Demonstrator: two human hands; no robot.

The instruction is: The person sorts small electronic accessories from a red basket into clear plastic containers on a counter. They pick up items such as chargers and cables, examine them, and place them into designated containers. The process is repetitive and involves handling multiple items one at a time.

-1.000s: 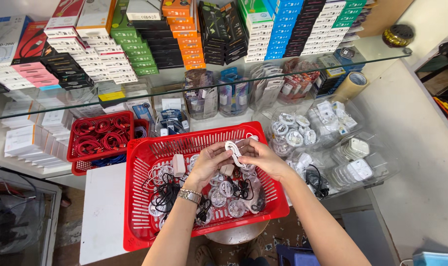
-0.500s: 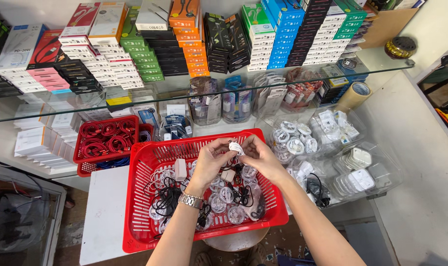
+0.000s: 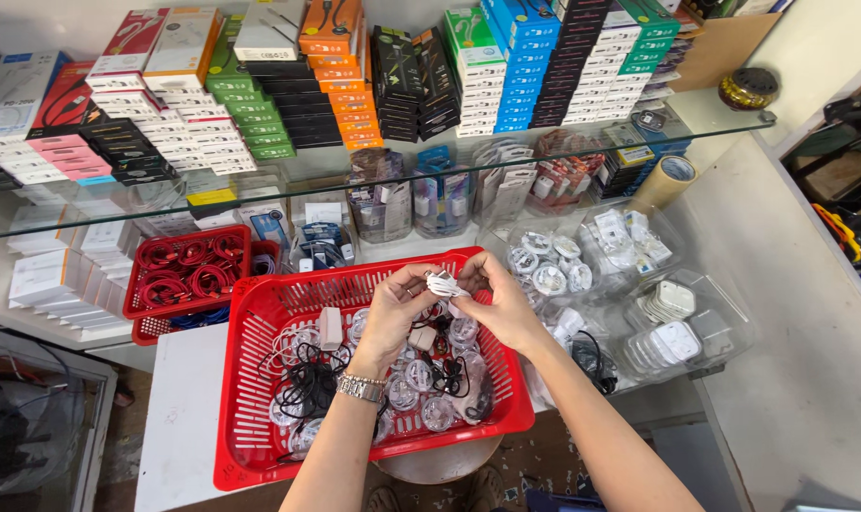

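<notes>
Head view, only one. Left hand (image 3: 392,313) and right hand (image 3: 498,305) meet above the red basket (image 3: 250,417), both grips pinched together on a small white coiled cable (image 3: 444,283) held between the fingertips. Left grip clamps the cable's left side, right grip its right side; the rest of the right fingers curl in. Metal watch (image 3: 361,387) on the left wrist.

Directly below the grips, inside the basket: a pile of bagged white cable coils (image 3: 421,374) and a white charger plug (image 3: 330,328) just left of the left hand. Black cables (image 3: 307,384) lie tangled further left of the wrist. The basket sits on a white table (image 3: 179,417).

Left of the grips and well apart: a smaller red basket (image 3: 136,284) holding red cables (image 3: 191,265).

Right of the right grip: clear bags of round white coils (image 3: 549,265), near; further right, clear trays with white adapters (image 3: 677,318). A tape roll (image 3: 667,180) stands beyond those.

Above the grips: a glass shelf (image 3: 506,142) carrying stacks of coloured boxes (image 3: 335,85), white, green, orange, black and blue. Hanging packets (image 3: 440,190) under the shelf, just past the basket's far rim.
</notes>
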